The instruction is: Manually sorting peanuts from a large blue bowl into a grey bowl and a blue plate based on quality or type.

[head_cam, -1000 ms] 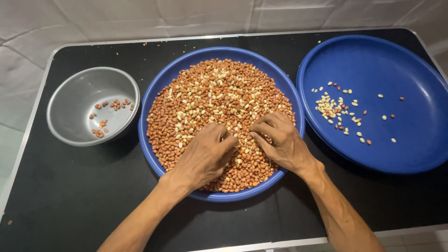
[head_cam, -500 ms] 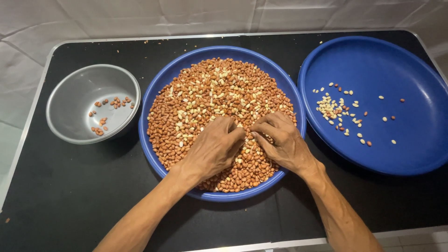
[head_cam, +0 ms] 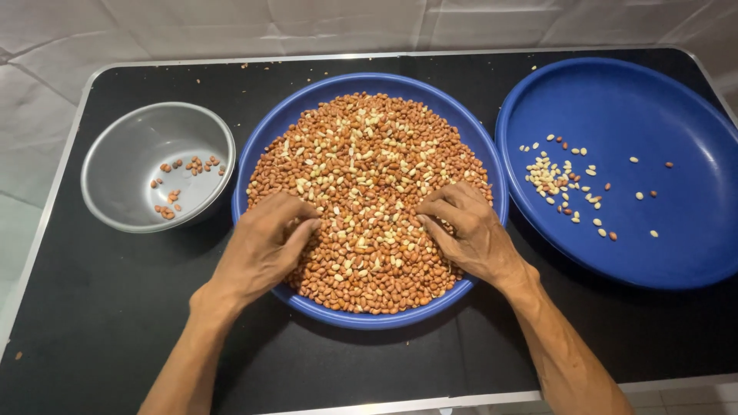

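I am resting my left hand (head_cam: 265,250) and right hand (head_cam: 465,230) on the peanuts (head_cam: 369,177) filling the middle blue tray (head_cam: 369,319). Both sets of fingers are curling loosely; whether they are pinching any nuts, I cannot tell. A steel bowl (head_cam: 123,192) is sitting left, another blue tray (head_cam: 653,107) right.

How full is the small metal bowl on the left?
Nearly empty. The metal bowl holds only a few scattered reddish peanuts, and most of its grey bottom shows bare.
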